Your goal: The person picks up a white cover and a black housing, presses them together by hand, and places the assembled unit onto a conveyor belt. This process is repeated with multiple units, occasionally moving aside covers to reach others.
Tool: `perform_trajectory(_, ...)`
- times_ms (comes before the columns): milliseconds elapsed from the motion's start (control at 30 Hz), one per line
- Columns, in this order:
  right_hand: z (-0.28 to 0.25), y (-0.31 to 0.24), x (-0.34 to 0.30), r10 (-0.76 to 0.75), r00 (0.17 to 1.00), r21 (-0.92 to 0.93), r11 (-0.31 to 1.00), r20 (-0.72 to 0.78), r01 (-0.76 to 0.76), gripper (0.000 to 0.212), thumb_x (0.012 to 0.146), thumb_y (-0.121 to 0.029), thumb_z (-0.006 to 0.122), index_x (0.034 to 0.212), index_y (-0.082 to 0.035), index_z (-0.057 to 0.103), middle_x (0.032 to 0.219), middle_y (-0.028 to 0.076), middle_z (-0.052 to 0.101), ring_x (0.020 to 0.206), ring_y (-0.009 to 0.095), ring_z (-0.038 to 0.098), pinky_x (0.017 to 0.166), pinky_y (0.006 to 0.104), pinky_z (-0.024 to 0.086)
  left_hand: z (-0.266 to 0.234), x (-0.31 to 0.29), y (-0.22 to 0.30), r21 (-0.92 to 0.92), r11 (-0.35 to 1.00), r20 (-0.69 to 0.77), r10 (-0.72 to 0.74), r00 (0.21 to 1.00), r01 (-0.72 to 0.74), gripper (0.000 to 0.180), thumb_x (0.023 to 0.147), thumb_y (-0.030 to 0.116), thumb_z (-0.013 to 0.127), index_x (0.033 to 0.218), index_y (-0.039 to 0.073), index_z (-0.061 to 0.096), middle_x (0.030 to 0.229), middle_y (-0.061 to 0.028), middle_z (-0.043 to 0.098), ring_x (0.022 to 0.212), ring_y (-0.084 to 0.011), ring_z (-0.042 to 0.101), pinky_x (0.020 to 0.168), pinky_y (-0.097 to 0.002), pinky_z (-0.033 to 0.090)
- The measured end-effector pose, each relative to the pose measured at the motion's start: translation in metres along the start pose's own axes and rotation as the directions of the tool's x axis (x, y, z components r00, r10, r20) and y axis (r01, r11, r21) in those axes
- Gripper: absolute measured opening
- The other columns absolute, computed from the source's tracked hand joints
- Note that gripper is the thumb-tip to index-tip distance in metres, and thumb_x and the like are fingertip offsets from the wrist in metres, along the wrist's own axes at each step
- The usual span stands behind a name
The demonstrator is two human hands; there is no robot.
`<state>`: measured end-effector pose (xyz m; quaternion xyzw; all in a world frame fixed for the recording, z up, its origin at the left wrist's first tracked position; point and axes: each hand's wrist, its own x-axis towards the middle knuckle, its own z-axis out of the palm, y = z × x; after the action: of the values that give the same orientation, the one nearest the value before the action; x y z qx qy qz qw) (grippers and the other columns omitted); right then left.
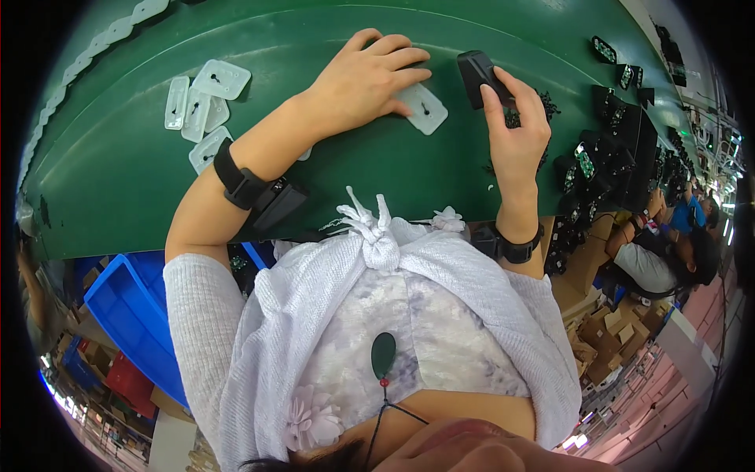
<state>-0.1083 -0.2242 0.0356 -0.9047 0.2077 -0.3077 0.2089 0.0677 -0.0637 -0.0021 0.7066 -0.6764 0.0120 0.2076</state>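
My left hand [368, 82] lies low over the green table, its fingers stretched out and apart. Its thumb touches the edge of a translucent white plastic plate [425, 112] that has a small black piece at its middle. Something dark shows in part beneath the fingertips; I cannot make out what it is. Between thumb and fingers, my right hand [517, 118] grips a black plastic housing [475, 77], held tilted just right of the plate. Small black parts [546, 106] lie in a loose heap beside and partly behind the right hand.
More white plates [222, 79] lie in a cluster at left, and a row of them [98, 45] lines the far left edge. Black housings and green circuit boards [584, 161] crowd the right side. A blue bin [134, 311] stands below the table's near edge. Another person [661, 256] sits at far right.
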Motion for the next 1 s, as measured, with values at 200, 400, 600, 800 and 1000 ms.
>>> perform_trajectory(200, -0.003, 0.002, -0.001, 0.091, 0.996, 0.071, 0.993, 0.018, -0.092, 0.026, 0.086, -0.012, 0.073, 0.110, -0.004, 0.071, 0.098, 0.007, 0.069, 0.080, 0.014, 0.061, 0.073, 0.0264, 0.049, -0.004, 0.002, 0.009, -0.016, 0.999, 0.044, 0.042, 0.998, -0.041, 0.072, 0.065, 0.028, 0.081, 0.130, 0.013, 0.056, 0.131, -0.0009, 0.055, 0.125, -0.0214, 0.048, 0.105, -0.0394, 0.037)
perform_trajectory(400, -0.003, 0.007, 0.000, 0.088, 0.996, 0.105, 0.991, 0.000, -0.087, 0.025, 0.086, -0.011, 0.074, 0.110, -0.004, 0.071, 0.097, 0.005, 0.069, 0.078, 0.011, 0.060, 0.071, 0.0244, 0.048, -0.003, 0.006, 0.029, -0.135, 0.985, 0.044, 0.111, 0.993, -0.104, 0.062, 0.067, 0.021, 0.080, 0.124, 0.011, 0.058, 0.117, -0.0013, 0.058, 0.116, -0.0208, 0.052, 0.099, -0.0382, 0.041)
perform_trajectory(600, -0.006, 0.011, -0.004, 0.104, 0.995, 0.154, 0.983, 0.006, -0.104, 0.026, 0.086, -0.011, 0.073, 0.111, -0.005, 0.071, 0.095, 0.003, 0.068, 0.075, 0.010, 0.058, 0.070, 0.0232, 0.047, 0.004, 0.011, 0.026, -0.187, 0.981, 0.064, 0.062, 0.996, -0.049, 0.064, 0.067, 0.013, 0.080, 0.126, 0.011, 0.055, 0.112, -0.0077, 0.055, 0.106, -0.0267, 0.053, 0.094, -0.0390, 0.043)
perform_trajectory(800, -0.013, 0.014, -0.004, 0.169, 0.985, 0.203, 0.965, 0.019, -0.169, 0.026, 0.088, -0.011, 0.073, 0.113, -0.003, 0.070, 0.096, 0.002, 0.068, 0.078, 0.007, 0.059, 0.071, 0.0212, 0.047, 0.001, 0.016, 0.025, -0.365, 0.930, 0.001, -0.044, 0.999, 0.042, 0.058, 0.074, 0.014, 0.078, 0.125, 0.007, 0.054, 0.101, -0.0092, 0.059, 0.097, -0.0261, 0.056, 0.087, -0.0375, 0.045)
perform_trajectory(1000, -0.018, 0.014, -0.002, 0.340, 0.937, 0.438, 0.833, 0.078, -0.339, 0.031, 0.090, -0.007, 0.070, 0.120, 0.002, 0.064, 0.106, 0.007, 0.068, 0.094, 0.010, 0.063, 0.083, 0.0205, 0.050, 0.000, 0.030, -0.006, -0.902, 0.432, -0.164, -0.300, 0.940, -0.020, 0.059, 0.080, 0.017, 0.077, 0.129, 0.002, 0.047, 0.097, -0.0073, 0.059, 0.088, -0.0153, 0.056, 0.083, -0.0286, 0.047)
